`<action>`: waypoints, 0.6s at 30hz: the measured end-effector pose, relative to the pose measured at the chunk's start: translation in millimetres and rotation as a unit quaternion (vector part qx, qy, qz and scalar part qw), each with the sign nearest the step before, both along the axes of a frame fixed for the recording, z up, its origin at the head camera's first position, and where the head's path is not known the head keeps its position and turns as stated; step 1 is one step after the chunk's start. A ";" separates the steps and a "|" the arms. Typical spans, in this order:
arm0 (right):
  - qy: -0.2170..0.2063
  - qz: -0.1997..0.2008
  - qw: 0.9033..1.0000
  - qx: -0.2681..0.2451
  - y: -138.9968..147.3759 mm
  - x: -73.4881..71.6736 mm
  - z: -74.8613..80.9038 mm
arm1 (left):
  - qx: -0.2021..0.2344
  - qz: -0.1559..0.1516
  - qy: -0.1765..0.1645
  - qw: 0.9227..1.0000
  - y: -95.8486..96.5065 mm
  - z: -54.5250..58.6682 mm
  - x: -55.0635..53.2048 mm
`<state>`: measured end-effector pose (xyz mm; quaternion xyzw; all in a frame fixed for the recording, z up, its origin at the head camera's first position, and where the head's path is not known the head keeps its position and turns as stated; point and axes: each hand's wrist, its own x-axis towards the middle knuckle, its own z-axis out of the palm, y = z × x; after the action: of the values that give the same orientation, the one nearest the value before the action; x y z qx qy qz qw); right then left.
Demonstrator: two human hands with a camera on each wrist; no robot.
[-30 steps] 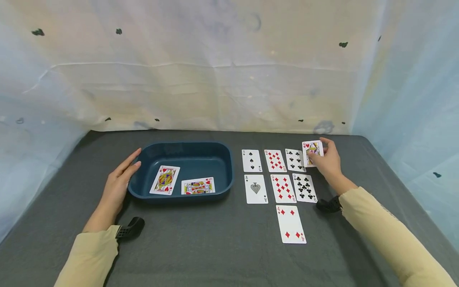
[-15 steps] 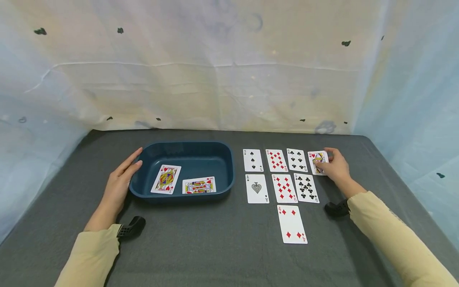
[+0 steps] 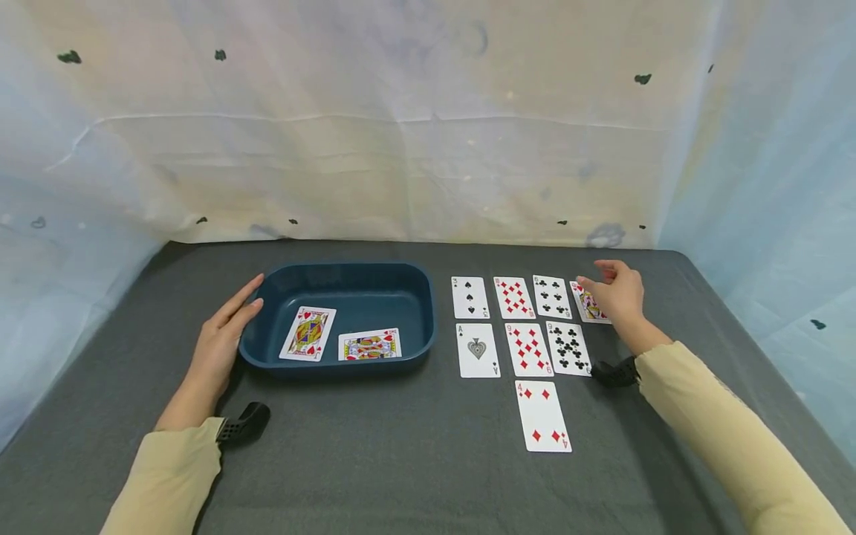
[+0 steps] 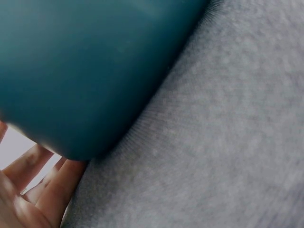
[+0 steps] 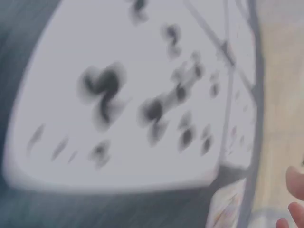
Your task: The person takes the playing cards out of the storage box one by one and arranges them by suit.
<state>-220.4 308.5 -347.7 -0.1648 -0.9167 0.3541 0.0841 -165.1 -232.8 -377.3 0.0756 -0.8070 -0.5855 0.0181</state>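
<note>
My left hand (image 3: 224, 331) rests with fairly straight fingers against the left side of a dark blue tray (image 3: 417, 297); the left wrist view shows the fingers (image 4: 59, 190) at its corner. Inside the tray lie two face-up heart court cards, one slanted (image 3: 307, 334) and one sideways (image 3: 370, 345). At the back right, my right hand (image 3: 618, 297) hovers over a heart face card (image 3: 588, 306), loosely bent and holding nothing, covering that card's upper right part. Left of it lies a six of clubs (image 3: 552, 297), and below that a nine of clubs (image 3: 568, 348), blurred in the right wrist view.
More face-up cards lie in rows: a three of spades (image 3: 469, 299), a diamond card (image 3: 514, 299), an ace of spades (image 3: 478, 360), a nine of diamonds (image 3: 528, 349) and a four of diamonds (image 3: 543, 427). Grey cloth (image 3: 374, 461) covers the table; a pale curtain (image 3: 401, 148) hangs behind.
My right hand moved the heart face card rightward off the six of clubs, laid it at the row's right end and let go, rising slightly. My left hand stayed at the tray.
</note>
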 end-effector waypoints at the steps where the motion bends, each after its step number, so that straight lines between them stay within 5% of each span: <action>1: 0.005 0.001 1.000 -0.014 -3.9 -1.2 3.0 | -0.002 0.000 0.000 1.000 -0.4 -0.2 -0.2; 11: 0.075 0.039 0.979 -0.184 -52.2 -2.1 27.0 | -0.010 -0.005 0.005 1.000 -0.5 -1.0 0.2; 18: 0.094 0.102 0.951 -0.275 -103.3 -2.7 34.5 | -0.008 -0.005 0.004 1.000 -1.6 -0.9 0.0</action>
<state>-223.0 205.2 -313.2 -0.0535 -0.7836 0.6130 0.0851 -165.1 -234.4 -378.2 0.0694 -0.8120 -0.5791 0.0191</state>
